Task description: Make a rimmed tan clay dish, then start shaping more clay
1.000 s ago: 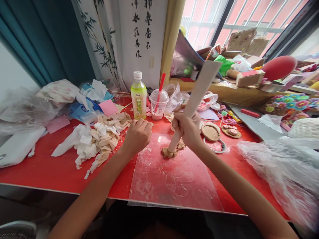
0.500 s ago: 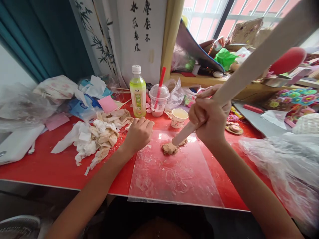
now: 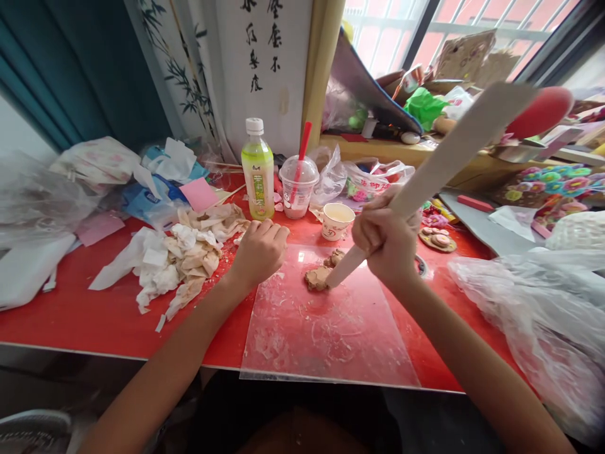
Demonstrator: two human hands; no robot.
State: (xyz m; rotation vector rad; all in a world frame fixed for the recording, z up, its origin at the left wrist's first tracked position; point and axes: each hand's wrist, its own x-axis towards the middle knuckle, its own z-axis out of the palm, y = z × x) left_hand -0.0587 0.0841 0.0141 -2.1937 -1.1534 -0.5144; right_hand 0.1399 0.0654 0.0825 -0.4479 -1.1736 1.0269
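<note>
My right hand [image 3: 390, 243] is closed round a long pale wooden stick [image 3: 454, 154], held at a slant. The stick's lower end meets the right edge of a flattened brown clay-like lump [image 3: 317, 278]. A second brown lump [image 3: 334, 257] lies just behind it, partly covered by the stick. Both lumps are on a clear plastic sheet [image 3: 326, 340] smeared with residue. My left hand [image 3: 261, 247] rests knuckles up by the sheet's far left corner, its fingers curled under; whatever may be in them is hidden.
A paper cup [image 3: 338, 222] of liquid, a lidded plastic cup [image 3: 299, 192] with a red straw and a green drink bottle [image 3: 258, 173] stand behind the sheet. Crumpled tissues [image 3: 184, 258] lie left. Clear plastic bags [image 3: 529, 302] lie right, near decorated cookie-like pieces [image 3: 437, 239].
The stick has tipped, its lower end shifting from atop the front lump to its right edge and its upper end dropping. More of the rear lump shows. The left hand stays in place.
</note>
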